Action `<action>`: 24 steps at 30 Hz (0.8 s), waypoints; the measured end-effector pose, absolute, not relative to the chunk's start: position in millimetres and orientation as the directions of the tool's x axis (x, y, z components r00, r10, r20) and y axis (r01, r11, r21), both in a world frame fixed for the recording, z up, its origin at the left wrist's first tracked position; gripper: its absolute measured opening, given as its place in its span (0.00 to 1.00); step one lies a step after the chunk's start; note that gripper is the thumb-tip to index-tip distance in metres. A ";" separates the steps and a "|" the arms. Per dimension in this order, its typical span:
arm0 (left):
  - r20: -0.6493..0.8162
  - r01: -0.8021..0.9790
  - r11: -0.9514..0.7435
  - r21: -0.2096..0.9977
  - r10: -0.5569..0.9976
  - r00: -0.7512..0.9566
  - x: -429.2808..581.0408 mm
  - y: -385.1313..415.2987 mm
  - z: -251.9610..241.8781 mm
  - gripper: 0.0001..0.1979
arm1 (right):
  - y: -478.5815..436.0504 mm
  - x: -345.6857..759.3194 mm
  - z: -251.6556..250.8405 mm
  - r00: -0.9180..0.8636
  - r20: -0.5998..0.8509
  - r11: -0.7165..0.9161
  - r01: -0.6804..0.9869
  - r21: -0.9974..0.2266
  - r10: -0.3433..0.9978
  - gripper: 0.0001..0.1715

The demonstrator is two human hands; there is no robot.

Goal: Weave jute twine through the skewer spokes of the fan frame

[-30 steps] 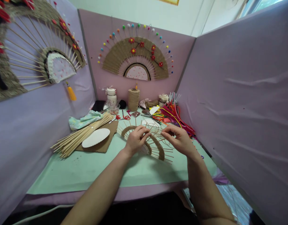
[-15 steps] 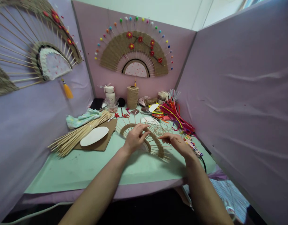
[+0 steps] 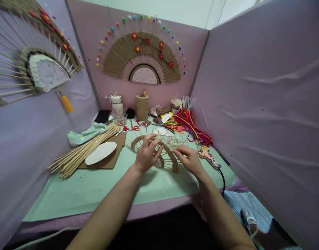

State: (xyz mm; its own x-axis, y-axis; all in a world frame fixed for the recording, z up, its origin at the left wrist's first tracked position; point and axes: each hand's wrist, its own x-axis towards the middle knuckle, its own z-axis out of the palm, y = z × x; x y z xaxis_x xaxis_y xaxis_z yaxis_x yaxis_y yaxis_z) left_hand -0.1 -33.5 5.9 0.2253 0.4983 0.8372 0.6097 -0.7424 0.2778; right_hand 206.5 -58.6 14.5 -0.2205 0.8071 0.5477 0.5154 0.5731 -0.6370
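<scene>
A half-round fan frame of thin bamboo sticks with a brown twine band point(image 3: 173, 160) lies on the green-covered table. My left hand point(image 3: 146, 154) is over its middle, fingers bent and apart, with a gap between thumb and forefinger; whether the fingertips touch the sticks is unclear. At the frame's right side, my right hand point(image 3: 189, 160) pinches thumb and forefinger together on a thin strand of twine, hard to make out. Loose loops of twine point(image 3: 177, 139) spread behind the hands. Part of the frame is hidden under my left hand.
At left, bamboo sticks point(image 3: 71, 158) and a white oval card point(image 3: 101, 153) lie on cardboard point(image 3: 118, 152). A patterned glue gun point(image 3: 210, 158) with a black cord is at right. Behind stand a twine spool point(image 3: 142, 107), red scissors point(image 3: 135, 128) and colourful pipe cleaners point(image 3: 192, 125). A finished fan point(image 3: 118, 57) hangs behind.
My right hand has moved slightly left, and its fingers, stretched out before, now pinch together. My left hand stays over the frame with its fingers a little more bent. The view has shifted slightly.
</scene>
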 end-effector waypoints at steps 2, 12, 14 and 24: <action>0.845 0.576 -0.788 0.217 0.447 0.292 1.5 -33.8 4.8 0.15 | -58.5 206.7 13.1 -0.226 0.565 0.589 0.522 -0.617 0.793 0.16; 0.885 0.506 -0.796 0.332 0.449 0.125 1.6 -29.8 -5.9 0.28 | -66.2 190.0 15.3 -0.226 0.618 0.614 0.578 -0.538 0.753 0.16; 0.840 0.443 -0.777 0.448 0.535 0.088 0.9 -30.4 -5.5 0.33 | -66.6 188.1 14.3 -0.218 0.631 0.616 0.588 -0.525 0.745 0.16; 0.547 0.226 -0.615 0.756 0.782 0.298 -9.8 -30.0 9.8 0.39 | -65.6 187.4 8.8 -0.204 0.657 0.629 0.582 -0.515 0.726 0.15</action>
